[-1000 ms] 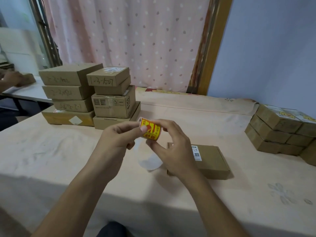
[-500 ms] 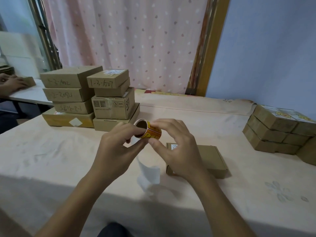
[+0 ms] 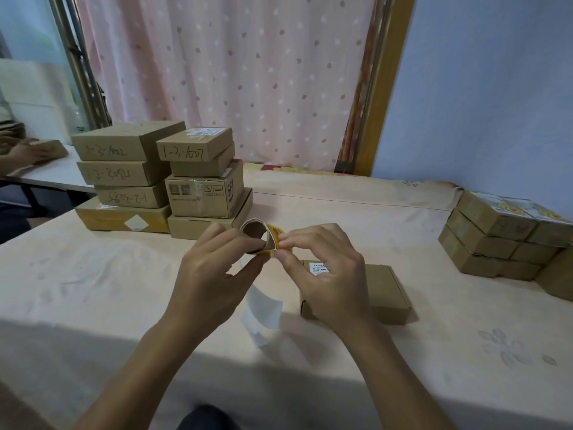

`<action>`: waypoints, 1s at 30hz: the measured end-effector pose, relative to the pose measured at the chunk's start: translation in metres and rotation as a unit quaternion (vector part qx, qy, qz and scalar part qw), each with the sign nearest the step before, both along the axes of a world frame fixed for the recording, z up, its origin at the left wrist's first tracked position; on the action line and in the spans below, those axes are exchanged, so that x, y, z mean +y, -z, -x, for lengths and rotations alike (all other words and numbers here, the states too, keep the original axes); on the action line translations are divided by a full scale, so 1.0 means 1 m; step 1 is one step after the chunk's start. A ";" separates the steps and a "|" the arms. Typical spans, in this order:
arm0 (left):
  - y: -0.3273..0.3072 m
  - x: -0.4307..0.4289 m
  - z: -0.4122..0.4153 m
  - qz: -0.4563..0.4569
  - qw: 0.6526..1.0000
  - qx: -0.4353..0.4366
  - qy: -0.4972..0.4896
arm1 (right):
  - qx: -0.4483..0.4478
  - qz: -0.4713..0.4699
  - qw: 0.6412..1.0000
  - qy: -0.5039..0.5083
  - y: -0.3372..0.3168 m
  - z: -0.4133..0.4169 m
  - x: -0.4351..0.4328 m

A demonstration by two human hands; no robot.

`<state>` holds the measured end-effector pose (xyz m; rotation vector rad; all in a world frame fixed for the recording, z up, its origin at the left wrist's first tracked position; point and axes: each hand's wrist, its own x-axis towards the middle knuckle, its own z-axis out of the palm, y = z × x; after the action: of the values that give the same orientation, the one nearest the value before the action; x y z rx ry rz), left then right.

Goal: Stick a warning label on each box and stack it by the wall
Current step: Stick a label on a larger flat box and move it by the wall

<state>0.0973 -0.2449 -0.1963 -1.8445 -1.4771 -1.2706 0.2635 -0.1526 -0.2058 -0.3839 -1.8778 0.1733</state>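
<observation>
My left hand (image 3: pixel 214 271) holds a small cardboard roll of yellow-and-red warning labels (image 3: pixel 260 238) above the table. My right hand (image 3: pixel 322 268) pinches the edge of a label at the roll's right side. A white strip of backing paper (image 3: pixel 263 308) hangs down from the roll. Under my right hand lies a flat brown box (image 3: pixel 384 293) with a small white barcode sticker. Labelled boxes (image 3: pixel 502 234) are stacked at the right by the blue wall. Two stacks of brown boxes (image 3: pixel 161 178) with handwritten numbers stand at the back left.
The table (image 3: pixel 93 290) has a pale cloth. Behind it hang a pink dotted curtain (image 3: pixel 242 72) and a wooden frame. At the far left another person's hand (image 3: pixel 21 150) rests on a box on a white table.
The roll has turned so its hollow core faces me. The white backing strip hangs longer below it. My right fingers have shifted to the label's edge.
</observation>
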 end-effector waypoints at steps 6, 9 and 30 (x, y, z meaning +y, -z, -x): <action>0.003 0.001 -0.001 0.010 1.000 0.005 -0.003 | -0.020 -0.010 1.000 0.013 0.001 0.002 0.001; 0.004 0.002 -0.001 0.004 1.000 0.014 -0.009 | -0.012 -0.029 0.999 0.006 0.002 0.002 0.001; 0.005 0.003 0.000 -0.014 0.998 0.060 -0.020 | -0.023 -0.018 0.999 -0.017 0.000 -0.009 0.005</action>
<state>0.0972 -0.2421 -0.2012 -1.8303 -1.4180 -1.1360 0.2721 -0.1479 -0.2057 -0.3345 -1.9312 0.1544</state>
